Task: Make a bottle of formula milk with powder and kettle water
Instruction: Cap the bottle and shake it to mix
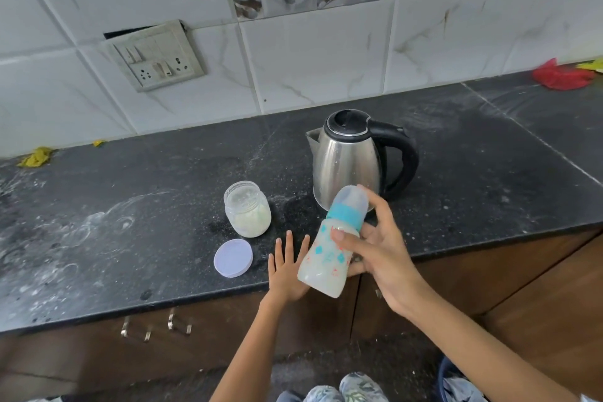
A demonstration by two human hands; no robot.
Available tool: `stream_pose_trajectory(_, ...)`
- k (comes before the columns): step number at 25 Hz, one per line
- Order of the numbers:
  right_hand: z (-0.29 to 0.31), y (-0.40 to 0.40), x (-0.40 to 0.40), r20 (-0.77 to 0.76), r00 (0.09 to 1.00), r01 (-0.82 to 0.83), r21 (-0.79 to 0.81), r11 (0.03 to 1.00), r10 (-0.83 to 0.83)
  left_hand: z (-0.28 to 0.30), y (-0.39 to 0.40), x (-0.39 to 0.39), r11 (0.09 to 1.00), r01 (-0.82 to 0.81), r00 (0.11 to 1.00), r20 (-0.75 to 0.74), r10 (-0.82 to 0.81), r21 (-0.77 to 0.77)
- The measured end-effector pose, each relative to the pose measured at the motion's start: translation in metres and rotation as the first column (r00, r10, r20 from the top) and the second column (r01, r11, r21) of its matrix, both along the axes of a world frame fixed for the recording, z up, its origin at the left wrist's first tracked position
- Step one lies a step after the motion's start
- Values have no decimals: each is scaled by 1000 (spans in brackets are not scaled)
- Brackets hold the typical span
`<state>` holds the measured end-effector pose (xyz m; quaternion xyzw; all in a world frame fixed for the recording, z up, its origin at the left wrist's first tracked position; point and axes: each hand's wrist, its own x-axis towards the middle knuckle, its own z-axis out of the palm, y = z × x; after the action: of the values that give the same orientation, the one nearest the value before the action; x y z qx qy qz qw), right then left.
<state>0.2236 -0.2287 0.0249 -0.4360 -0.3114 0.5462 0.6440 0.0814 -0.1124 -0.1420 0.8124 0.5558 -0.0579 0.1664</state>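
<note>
- Translucent plastic baby bottle (329, 246) with teal collar and clear cap, milky inside, tilted at lower centre, gripped by the right hand (378, 245), fingers wrapped round it.
- Left hand (287, 266) flat on the black stone counter (130, 206), fingers spread.
- Open glass powder jar (247, 208) and round lilac lid (233, 258) left of the bottle.
- Steel kettle (355, 157) above, centre frame.

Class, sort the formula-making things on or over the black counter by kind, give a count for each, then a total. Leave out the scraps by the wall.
Kettle: 1
Baby bottle, capped, held tilted in the right hand: 1
Powder jar, open: 1
Jar lid, lying flat: 1
Total: 4
</note>
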Motion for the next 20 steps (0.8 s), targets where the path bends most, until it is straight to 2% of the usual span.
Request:
stream_pose_trajectory(1,0,2,5,-26,998,51,26,998,-50,-1,1,0,1000,2,1000,21,-1,-15)
stream_pose_trajectory(2,3,9,12,-113,976,192,19,981,-188,0,2,0,999,5,998,62,-2,-47)
stream_pose_trajectory(3,10,14,19,-207,928,313,-18,949,-310,0,4,0,997,9,995,100,-2,-74)
stream_pose_trajectory(4,15,15,24,-243,899,363,-49,931,-363,0,5,0,996,10,994,114,0,-88)
stream_pose_trajectory(5,15,14,23,-206,921,326,-53,944,-330,-1,4,0,997,5,994,108,4,-80)
stream_pose_trajectory(7,3,5,10,-62,995,77,-57,995,-81,-5,3,-2,1000,-2,999,42,3,-12)
stream_pose_trajectory(9,0,-5,-1,-94,995,-50,-79,996,43,-7,3,-2,999,12,1000,1,-12,31)
stream_pose_trajectory(12,10,3,8,-329,944,3,-89,996,-32,-2,4,0,999,2,995,103,4,-54)
stream_pose_trajectory(16,18,12,15,-649,744,-43,-282,958,-158,1,3,-1,997,12,994,112,-4,-77)
stream_pose_trajectory(18,23,15,17,-697,683,-55,-345,937,-217,4,2,0,997,15,994,112,-6,-80)
stream_pose_trajectory(20,27,17,18,-677,694,-32,-371,928,-246,7,1,-1,996,15,994,112,-6,-83)
